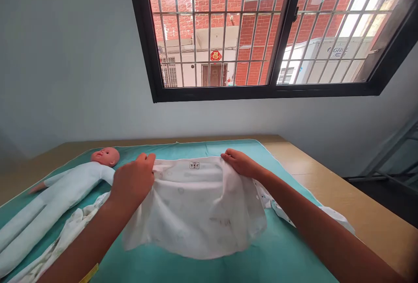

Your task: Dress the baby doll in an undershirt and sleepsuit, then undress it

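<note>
A thin white baby garment (196, 209) with a small printed label at its top edge hangs spread between my two hands. My left hand (134, 182) is closed on its upper left corner, thumb and fingers pinching the cloth. On the upper right, my right hand (242, 163) grips the same edge. The garment's lower part drapes toward the teal cloth (225, 148). To the left lies a baby doll (105, 156) on its back, with a white cloth body and a pinkish head, partly covered by my left forearm.
Another pale patterned garment (76, 222) lies between the doll and my left arm. More white printed cloth (338, 217) lies partly under my right forearm. The wooden table (323, 172) meets a wall with a barred window (267, 91) behind it.
</note>
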`<state>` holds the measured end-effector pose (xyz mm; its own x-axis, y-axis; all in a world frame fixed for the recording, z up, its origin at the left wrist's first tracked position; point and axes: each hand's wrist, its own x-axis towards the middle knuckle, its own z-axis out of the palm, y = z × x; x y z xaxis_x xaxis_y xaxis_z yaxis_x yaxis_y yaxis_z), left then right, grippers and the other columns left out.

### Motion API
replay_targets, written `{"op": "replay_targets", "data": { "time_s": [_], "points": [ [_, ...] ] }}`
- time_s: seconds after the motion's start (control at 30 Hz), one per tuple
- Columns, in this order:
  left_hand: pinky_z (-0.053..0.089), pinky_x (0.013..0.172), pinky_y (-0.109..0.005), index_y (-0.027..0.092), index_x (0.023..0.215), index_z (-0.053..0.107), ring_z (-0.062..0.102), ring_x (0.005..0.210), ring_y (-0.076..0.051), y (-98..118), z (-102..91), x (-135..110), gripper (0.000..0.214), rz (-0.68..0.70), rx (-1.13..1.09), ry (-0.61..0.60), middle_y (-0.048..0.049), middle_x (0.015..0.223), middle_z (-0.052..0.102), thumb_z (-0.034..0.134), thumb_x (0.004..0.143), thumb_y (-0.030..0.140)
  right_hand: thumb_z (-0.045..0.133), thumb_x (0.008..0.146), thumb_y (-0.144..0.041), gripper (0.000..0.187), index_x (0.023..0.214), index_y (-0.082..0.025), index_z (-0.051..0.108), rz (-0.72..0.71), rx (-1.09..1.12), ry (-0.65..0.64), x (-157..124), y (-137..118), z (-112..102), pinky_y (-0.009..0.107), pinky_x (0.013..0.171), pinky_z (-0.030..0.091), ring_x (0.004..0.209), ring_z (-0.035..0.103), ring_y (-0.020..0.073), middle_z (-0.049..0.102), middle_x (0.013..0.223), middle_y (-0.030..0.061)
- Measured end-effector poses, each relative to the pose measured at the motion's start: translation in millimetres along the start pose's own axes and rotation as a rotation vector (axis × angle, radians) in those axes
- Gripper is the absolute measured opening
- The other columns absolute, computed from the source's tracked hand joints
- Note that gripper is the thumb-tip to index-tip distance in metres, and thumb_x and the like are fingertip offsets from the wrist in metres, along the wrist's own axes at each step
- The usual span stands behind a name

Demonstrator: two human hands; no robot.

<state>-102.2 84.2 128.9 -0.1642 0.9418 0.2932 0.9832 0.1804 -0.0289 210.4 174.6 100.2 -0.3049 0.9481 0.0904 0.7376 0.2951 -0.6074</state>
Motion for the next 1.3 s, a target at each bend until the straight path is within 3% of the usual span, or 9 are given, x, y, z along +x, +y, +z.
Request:
{"op": "replay_targets", "data": {
  "time_s": [0.17,0.3,0.4,0.63,0.8,0.9,1.07,1.17,1.3],
  "points": [
    [0.046,0.078,-0.039,0.018,0.118,0.053,0.056,0.104,-0.029,37.2,98.3,70.0,0.033,0.081,-0.024,-0.156,-0.0142,0.116,0.057,0.043,0.088,0.026,0.042,0.095,-0.035,0.024,0.09,-0.017,0.056,0.138,-0.264,0.042,88.0,48.3,50.0,0.026,0.07,0.035,0.087,0.055,0.0187,0.062,0.099,0.0089],
    [0.045,0.084,-0.04,0.017,0.133,0.043,0.052,0.113,-0.03,27.2,160.0,52.1,0.049,0.065,-0.089,-0.223,-0.0155,0.126,0.053,0.042,0.09,0.042,0.046,0.094,-0.034,0.025,0.111,-0.018,0.055,0.129,-0.333,0.139,69.7,94.5,75.6,0.027,0.078,0.036,0.105,0.053,0.0203,0.056,0.119,0.0097],
    [0.044,0.088,-0.039,0.016,0.132,0.044,0.051,0.116,-0.029,0.1,183.7,31.3,0.051,-0.003,-0.118,-0.259,-0.0165,0.129,0.052,0.037,0.092,0.046,0.046,0.095,-0.039,0.027,0.108,-0.019,0.057,0.17,-0.419,0.165,30.6,125.2,79.4,0.026,0.075,0.036,0.1,0.056,0.0199,0.06,0.11,0.0082],
    [0.045,0.084,-0.032,0.016,0.119,0.051,0.058,0.106,-0.024,-10.1,177.1,7.8,0.033,-0.073,-0.231,-0.298,-0.0124,0.117,0.062,0.039,0.093,0.033,0.039,0.097,-0.042,0.031,0.095,-0.017,0.058,0.301,-0.511,0.168,-18.2,137.7,83.0,0.027,0.065,0.031,0.087,0.059,0.0217,0.064,0.095,0.011],
    [0.041,0.092,-0.041,0.017,0.117,0.055,0.05,0.115,-0.028,35.9,160.5,-28.1,0.03,0.22,-0.105,-0.013,-0.013,0.121,0.057,0.047,0.09,0.028,0.039,0.097,-0.036,0.029,0.093,-0.017,0.059,0.348,-0.282,0.172,8.1,140.0,61.4,0.024,0.065,0.032,0.081,0.058,0.0176,0.066,0.091,0.008],
    [0.038,0.101,-0.038,0.022,0.127,0.05,0.042,0.125,-0.024,74.2,165.4,-45.3,0.044,0.559,-0.271,-0.027,-0.0089,0.132,0.052,0.058,0.086,0.037,0.04,0.095,-0.034,0.029,0.096,-0.014,0.061,0.364,-0.265,0.224,32.5,146.8,37.4,0.024,0.067,0.034,0.085,0.058,0.0172,0.066,0.097,0.0088],
    [0.044,0.084,-0.038,0.02,0.1,0.062,0.053,0.106,-0.024,115.7,174.1,-41.7,0.016,0.624,-0.232,-0.004,-0.0082,0.109,0.06,0.052,0.088,0.02,0.042,0.092,-0.028,0.028,0.107,-0.012,0.06,0.385,-0.305,0.298,46.6,149.2,19.3,0.027,0.07,0.037,0.09,0.057,0.0203,0.061,0.107,0.0134],
    [0.043,0.074,-0.038,0.018,0.085,0.061,0.055,0.09,-0.023,124.6,168.8,-39.8,0.02,0.68,-0.165,0.015,-0.0075,0.092,0.061,0.045,0.085,0.007,0.045,0.092,-0.027,0.029,0.115,-0.014,0.057,0.301,-0.345,0.336,32.2,135.3,33.5,0.028,0.079,0.038,0.102,0.054,0.0218,0.054,0.119,0.0142],
    [0.043,0.069,-0.036,0.019,0.085,0.06,0.056,0.082,-0.021,133.3,157.8,-53.7,0.023,0.662,-0.222,0.015,-0.0072,0.084,0.06,0.039,0.089,0.01,0.046,0.093,-0.033,0.027,0.111,-0.017,0.058,-0.055,-0.293,0.241,-7.2,104.3,72.7,0.031,0.088,0.04,0.102,0.055,0.0205,0.058,0.114,0.0099]
  ]
}}
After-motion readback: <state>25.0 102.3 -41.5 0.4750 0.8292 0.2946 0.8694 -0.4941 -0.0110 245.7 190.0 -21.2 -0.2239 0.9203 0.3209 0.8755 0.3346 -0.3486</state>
